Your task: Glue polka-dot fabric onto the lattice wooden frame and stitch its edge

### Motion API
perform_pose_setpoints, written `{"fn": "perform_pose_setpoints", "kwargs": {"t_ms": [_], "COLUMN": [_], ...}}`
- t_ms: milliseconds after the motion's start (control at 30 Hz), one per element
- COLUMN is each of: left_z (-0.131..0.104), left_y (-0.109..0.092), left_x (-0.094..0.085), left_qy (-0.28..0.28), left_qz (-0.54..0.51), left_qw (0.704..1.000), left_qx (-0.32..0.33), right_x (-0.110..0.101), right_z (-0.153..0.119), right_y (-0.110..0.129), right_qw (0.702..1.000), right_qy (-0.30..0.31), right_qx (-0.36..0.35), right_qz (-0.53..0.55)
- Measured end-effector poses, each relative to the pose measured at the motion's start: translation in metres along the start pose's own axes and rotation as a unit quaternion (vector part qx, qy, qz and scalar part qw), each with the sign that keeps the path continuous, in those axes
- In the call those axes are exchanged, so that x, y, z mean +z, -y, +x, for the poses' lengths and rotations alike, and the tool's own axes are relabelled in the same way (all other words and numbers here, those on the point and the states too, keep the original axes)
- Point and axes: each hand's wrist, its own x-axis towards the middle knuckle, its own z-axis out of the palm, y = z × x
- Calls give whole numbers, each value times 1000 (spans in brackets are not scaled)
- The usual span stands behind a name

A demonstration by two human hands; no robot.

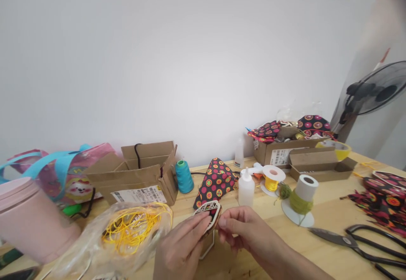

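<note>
My left hand (182,246) holds a small rounded wooden lattice frame (213,210), its fingers lying over the dark fabric in the middle. At the frame's right edge, the thumb and fingertips of my right hand (249,231) are pinched together; what lies between them is too small to make out. Just below, part of another pale frame (207,246) shows on the table, partly hidden by my left hand. Behind the hands lies a dark fabric piece with colourful round patterns (217,180). A white squeeze bottle (246,189) stands just beyond my right hand.
On the left are a pink tumbler (34,220), a bag of yellow cord (133,229) and an open cardboard box (142,178). A teal thread cone (184,177) stands behind. Scissors (355,242), a green cord spool (301,204) and patterned fabric (380,199) lie right.
</note>
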Motion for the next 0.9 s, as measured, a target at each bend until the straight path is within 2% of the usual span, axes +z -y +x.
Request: {"fn": "perform_pose_setpoints", "kwargs": {"t_ms": [133,367,433,633,733,900], "left_z": [3,7,6,3,3,1], "left_y": [-2,-5,-6,-9,-7,-5], "left_x": [-3,-6,-3,5,4,4], "left_qy": [2,12,2,-3,-2,-8], "left_qz": [4,23,-7,-124,-136,-101], "left_qw": [1000,997,998,990,987,993], "left_qx": [10,70,55,-73,-80,-64], "right_x": [-1,0,1,2,0,0], "right_z": [-1,-1,-1,0,1,1], "right_y": [1,1,0,-1,1,2], "right_qw": [1000,999,998,998,999,999], "right_qy": [-4,-6,-9,7,1,-21], "right_qx": [0,26,30,24,23,23], "right_qz": [-2,41,52,49,46,29]}}
